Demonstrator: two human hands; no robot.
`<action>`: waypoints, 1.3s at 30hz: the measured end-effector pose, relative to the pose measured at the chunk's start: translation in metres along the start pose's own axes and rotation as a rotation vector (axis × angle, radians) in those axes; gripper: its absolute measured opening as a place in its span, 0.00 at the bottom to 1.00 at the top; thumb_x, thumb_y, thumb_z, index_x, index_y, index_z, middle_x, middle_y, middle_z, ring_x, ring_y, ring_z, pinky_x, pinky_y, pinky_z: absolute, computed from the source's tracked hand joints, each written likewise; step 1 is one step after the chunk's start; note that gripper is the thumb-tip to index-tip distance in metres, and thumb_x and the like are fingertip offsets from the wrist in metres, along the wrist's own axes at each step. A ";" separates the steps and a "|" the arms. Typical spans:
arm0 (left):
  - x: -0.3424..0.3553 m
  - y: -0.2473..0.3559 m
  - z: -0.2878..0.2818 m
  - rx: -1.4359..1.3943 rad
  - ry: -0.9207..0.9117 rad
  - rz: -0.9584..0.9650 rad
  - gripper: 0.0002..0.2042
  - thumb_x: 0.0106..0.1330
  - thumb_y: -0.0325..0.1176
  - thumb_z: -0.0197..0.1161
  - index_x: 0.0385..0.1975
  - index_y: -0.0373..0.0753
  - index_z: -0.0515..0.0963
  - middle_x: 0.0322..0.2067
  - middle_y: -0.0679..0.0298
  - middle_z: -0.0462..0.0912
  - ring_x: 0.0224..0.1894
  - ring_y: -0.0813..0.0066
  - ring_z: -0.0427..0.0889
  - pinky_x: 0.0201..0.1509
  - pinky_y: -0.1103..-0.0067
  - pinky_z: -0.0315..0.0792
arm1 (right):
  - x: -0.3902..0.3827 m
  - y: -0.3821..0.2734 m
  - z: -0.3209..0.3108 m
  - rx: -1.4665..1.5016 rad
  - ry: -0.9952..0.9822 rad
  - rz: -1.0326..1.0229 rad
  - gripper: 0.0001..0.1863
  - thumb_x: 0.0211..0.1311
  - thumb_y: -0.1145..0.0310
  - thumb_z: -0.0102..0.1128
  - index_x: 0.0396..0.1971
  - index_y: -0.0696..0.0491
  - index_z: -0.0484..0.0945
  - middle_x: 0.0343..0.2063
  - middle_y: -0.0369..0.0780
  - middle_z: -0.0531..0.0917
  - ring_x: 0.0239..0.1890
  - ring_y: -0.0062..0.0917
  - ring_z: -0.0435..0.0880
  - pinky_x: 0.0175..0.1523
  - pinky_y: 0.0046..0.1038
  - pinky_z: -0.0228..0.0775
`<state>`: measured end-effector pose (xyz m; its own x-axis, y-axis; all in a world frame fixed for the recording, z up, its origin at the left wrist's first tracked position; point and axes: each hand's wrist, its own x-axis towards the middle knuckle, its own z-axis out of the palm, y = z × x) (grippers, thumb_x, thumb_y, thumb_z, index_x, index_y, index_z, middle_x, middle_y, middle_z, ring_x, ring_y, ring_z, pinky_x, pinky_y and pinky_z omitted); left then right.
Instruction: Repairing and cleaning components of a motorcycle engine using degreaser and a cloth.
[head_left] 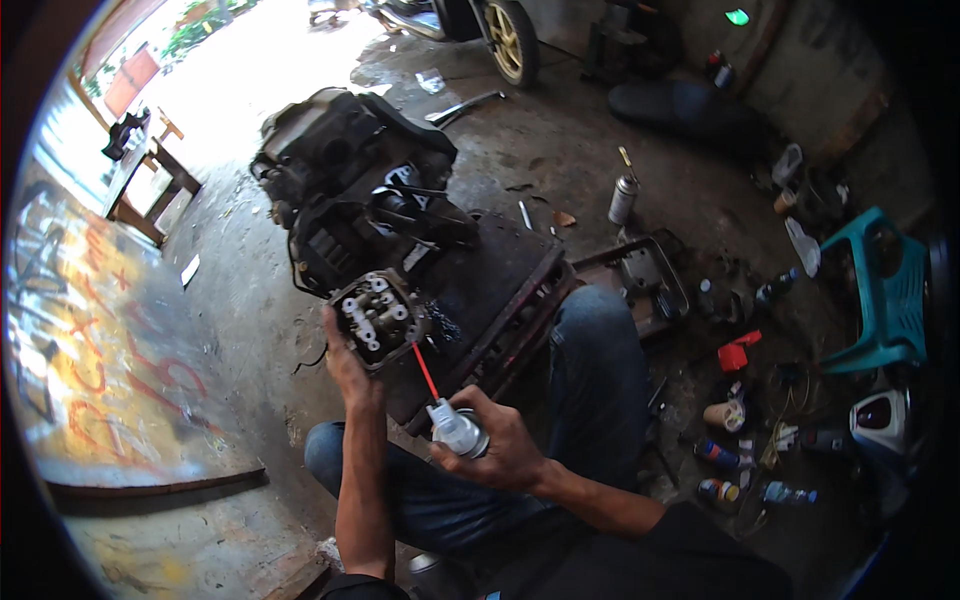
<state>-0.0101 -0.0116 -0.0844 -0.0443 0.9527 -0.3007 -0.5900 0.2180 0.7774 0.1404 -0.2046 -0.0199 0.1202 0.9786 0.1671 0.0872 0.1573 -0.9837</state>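
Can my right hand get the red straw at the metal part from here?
Yes, it seems so: your right hand grips the can, its red straw points at the metal part, and your left hand holds the far side, leaving the way free.

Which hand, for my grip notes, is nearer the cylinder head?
Left: the left hand holds the cylinder head; the right hand, gripping a spray can, is apart, lower right.

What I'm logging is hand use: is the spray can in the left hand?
No, the right hand grips the spray can, while the left hand touches the engine part.
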 end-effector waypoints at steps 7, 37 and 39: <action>0.004 0.017 -0.036 0.005 -0.118 -0.008 0.27 0.80 0.59 0.52 0.63 0.43 0.78 0.55 0.61 0.87 0.53 0.64 0.89 0.59 0.64 0.85 | -0.002 -0.005 0.016 0.072 -0.039 -0.072 0.24 0.62 0.61 0.77 0.50 0.55 0.75 0.36 0.47 0.88 0.39 0.39 0.93 0.42 0.37 0.84; -0.016 0.010 -0.016 0.219 -0.096 0.019 0.30 0.79 0.62 0.53 0.61 0.40 0.77 0.50 0.61 0.88 0.47 0.69 0.90 0.53 0.70 0.87 | 0.011 -0.007 -0.029 0.135 -0.071 -0.007 0.25 0.60 0.59 0.78 0.48 0.56 0.74 0.33 0.46 0.88 0.37 0.33 0.93 0.42 0.34 0.83; -0.018 0.012 -0.017 0.220 -0.122 0.007 0.30 0.79 0.61 0.53 0.61 0.40 0.77 0.50 0.61 0.88 0.47 0.69 0.90 0.53 0.70 0.87 | 0.014 -0.008 -0.031 0.135 -0.069 -0.016 0.25 0.61 0.59 0.78 0.48 0.56 0.74 0.33 0.46 0.88 0.37 0.33 0.93 0.42 0.34 0.83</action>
<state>-0.0299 -0.0294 -0.0790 0.0575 0.9699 -0.2365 -0.4001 0.2394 0.8847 0.1719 -0.1958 -0.0079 0.0513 0.9820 0.1820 -0.0462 0.1844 -0.9818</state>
